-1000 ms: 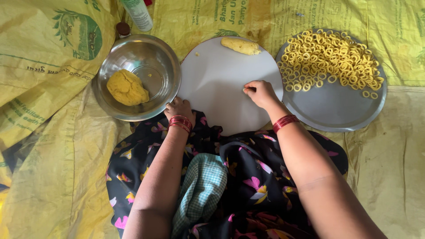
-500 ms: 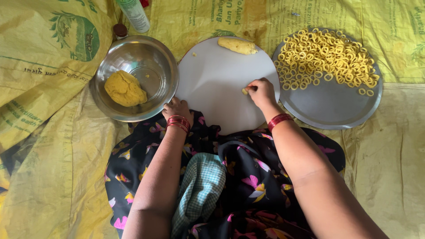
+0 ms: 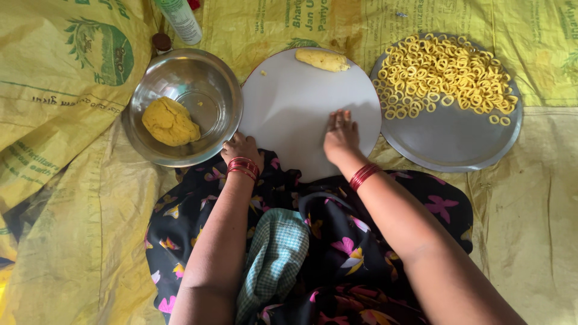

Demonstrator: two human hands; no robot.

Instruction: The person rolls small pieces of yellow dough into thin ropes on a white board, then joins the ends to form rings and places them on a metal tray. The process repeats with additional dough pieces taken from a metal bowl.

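Right hand (image 3: 341, 135) has moved from pinching dough to lying flat, palm down, on the round board (image 3: 289, 102), likely rolling a strand; left hand (image 3: 241, 149) stays curled on the board's near-left edge, grip unclear.

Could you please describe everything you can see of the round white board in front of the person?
The round white board is a flat, smooth disc lying on the yellow sheet between the steel bowl and the steel plate. A dough log rests at its far edge. The right hand presses flat on it; the left hand is at its near-left rim.
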